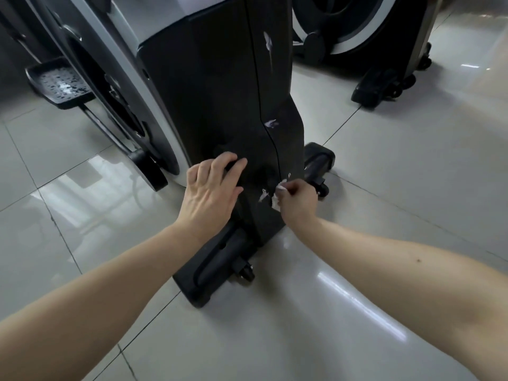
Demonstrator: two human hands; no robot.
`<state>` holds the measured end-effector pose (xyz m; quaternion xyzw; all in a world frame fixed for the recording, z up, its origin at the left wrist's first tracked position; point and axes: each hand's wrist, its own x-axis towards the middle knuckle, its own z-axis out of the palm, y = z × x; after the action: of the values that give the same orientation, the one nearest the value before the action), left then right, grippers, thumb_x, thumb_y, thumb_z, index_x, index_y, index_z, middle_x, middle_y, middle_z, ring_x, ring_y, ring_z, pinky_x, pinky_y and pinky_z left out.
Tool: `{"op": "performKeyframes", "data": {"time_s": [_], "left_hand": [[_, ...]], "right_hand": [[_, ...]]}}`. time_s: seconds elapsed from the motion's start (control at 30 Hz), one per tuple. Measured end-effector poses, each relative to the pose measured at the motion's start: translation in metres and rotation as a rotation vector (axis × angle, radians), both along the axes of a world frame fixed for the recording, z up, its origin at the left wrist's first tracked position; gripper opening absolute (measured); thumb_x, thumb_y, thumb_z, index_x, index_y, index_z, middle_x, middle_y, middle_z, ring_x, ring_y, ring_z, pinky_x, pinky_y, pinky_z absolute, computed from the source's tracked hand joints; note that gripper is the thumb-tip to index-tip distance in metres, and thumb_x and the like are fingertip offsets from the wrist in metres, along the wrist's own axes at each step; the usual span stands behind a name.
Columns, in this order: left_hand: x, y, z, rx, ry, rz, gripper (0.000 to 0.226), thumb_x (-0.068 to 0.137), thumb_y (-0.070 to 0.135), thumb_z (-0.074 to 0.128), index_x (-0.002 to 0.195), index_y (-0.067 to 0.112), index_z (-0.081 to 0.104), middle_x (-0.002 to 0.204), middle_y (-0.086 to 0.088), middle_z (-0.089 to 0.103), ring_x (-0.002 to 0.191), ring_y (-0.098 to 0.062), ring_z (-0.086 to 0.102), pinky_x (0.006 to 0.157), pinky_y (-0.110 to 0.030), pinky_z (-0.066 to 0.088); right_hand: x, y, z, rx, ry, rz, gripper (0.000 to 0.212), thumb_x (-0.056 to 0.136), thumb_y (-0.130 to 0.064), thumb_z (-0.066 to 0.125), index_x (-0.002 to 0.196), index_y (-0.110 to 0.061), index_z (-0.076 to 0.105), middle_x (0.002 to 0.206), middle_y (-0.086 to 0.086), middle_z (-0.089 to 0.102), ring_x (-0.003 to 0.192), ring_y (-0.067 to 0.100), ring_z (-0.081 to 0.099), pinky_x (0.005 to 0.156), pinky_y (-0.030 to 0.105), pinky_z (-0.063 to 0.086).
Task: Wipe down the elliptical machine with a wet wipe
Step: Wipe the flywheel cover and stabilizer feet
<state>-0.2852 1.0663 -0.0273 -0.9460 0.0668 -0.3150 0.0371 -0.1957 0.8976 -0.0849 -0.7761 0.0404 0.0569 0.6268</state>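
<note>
Black elliptical machine (220, 92): grips protrusion (232, 167) at 9 o'clock with left hand (211, 188), likely for bracing; pinches wet wipe (275, 202) at 3 o'clock in right hand (298, 199), against residue (264, 195).

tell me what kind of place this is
Probably a gym or fitness-equipment room: the elliptical machine being wiped with a wet wipe, a second similar machine behind it, and a glossy tiled floor.

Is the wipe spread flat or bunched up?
Bunched up: the wipe shows only as a crumpled white wad pinched in the right hand against the machine's black cover.
</note>
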Motion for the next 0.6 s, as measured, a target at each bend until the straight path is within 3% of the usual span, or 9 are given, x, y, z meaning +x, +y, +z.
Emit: {"op": "performKeyframes", "data": {"time_s": [0.07, 0.2, 0.27, 0.37, 0.43, 0.5, 0.6], "left_hand": [[0.000, 0.003, 0.000, 0.003, -0.011, -0.033, 0.047, 0.089, 0.019, 0.073, 0.135, 0.015, 0.060, 0.133, -0.005, 0.041, 0.113, -0.028, 0.042, 0.100, -0.044, 0.031], [-0.004, 0.014, -0.006, -0.009, -0.023, -0.048, 0.044, 0.090, 0.017, 0.073, 0.131, 0.017, 0.059, 0.122, -0.006, 0.042, 0.106, -0.030, 0.043, 0.093, -0.045, 0.033], [-0.004, 0.016, -0.008, -0.001, -0.002, -0.046, 0.046, 0.090, 0.020, 0.073, 0.133, 0.017, 0.059, 0.120, -0.006, 0.042, 0.104, -0.030, 0.043, 0.092, -0.045, 0.033], [-0.006, 0.012, -0.011, -0.027, 0.028, -0.034, 0.055, 0.086, 0.021, 0.076, 0.137, 0.014, 0.056, 0.121, -0.006, 0.043, 0.105, -0.028, 0.042, 0.094, -0.042, 0.032], [-0.008, 0.007, -0.012, -0.048, 0.031, -0.038, 0.061, 0.081, 0.015, 0.076, 0.139, 0.011, 0.055, 0.121, -0.007, 0.045, 0.107, -0.027, 0.042, 0.096, -0.040, 0.030], [-0.009, 0.006, -0.013, -0.063, 0.038, -0.035, 0.067, 0.079, 0.011, 0.074, 0.142, 0.010, 0.052, 0.121, -0.008, 0.046, 0.107, -0.027, 0.042, 0.097, -0.040, 0.029], [-0.012, 0.008, -0.017, -0.059, 0.062, -0.042, 0.074, 0.077, 0.008, 0.072, 0.147, 0.010, 0.047, 0.122, -0.006, 0.042, 0.106, -0.027, 0.042, 0.096, -0.039, 0.029]], "right_hand": [[0.005, 0.009, 0.013, 0.096, -0.041, -0.038, 0.012, 0.093, -0.010, 0.068, 0.082, -0.015, 0.067, 0.074, 0.002, 0.071, 0.076, 0.024, 0.072, 0.070, 0.038, 0.061], [0.013, 0.012, 0.053, 0.168, -0.222, -0.015, 0.012, 0.094, -0.006, 0.068, 0.087, 0.002, 0.068, 0.064, -0.002, 0.066, 0.055, 0.008, 0.063, 0.060, 0.027, 0.055], [0.014, 0.010, 0.038, 0.128, -0.224, 0.011, 0.011, 0.092, -0.012, 0.071, 0.082, -0.009, 0.070, 0.068, -0.002, 0.070, 0.063, 0.013, 0.069, 0.068, 0.037, 0.062], [-0.001, 0.003, -0.008, -0.023, -0.051, 0.050, 0.014, 0.087, -0.016, 0.073, 0.075, -0.022, 0.069, 0.077, -0.002, 0.074, 0.077, 0.018, 0.074, 0.077, 0.049, 0.061], [-0.007, 0.001, -0.011, -0.007, -0.009, 0.044, 0.010, 0.086, -0.016, 0.073, 0.077, -0.018, 0.071, 0.077, 0.000, 0.074, 0.076, 0.016, 0.073, 0.077, 0.044, 0.062], [-0.003, 0.005, 0.009, 0.076, -0.062, 0.020, 0.011, 0.090, -0.015, 0.073, 0.084, -0.006, 0.072, 0.074, 0.003, 0.071, 0.065, 0.008, 0.071, 0.069, 0.033, 0.063], [-0.003, 0.011, 0.043, 0.098, -0.186, 0.062, 0.010, 0.094, -0.013, 0.072, 0.088, -0.005, 0.072, 0.075, 0.001, 0.072, 0.062, 0.005, 0.069, 0.061, 0.021, 0.056]]}}
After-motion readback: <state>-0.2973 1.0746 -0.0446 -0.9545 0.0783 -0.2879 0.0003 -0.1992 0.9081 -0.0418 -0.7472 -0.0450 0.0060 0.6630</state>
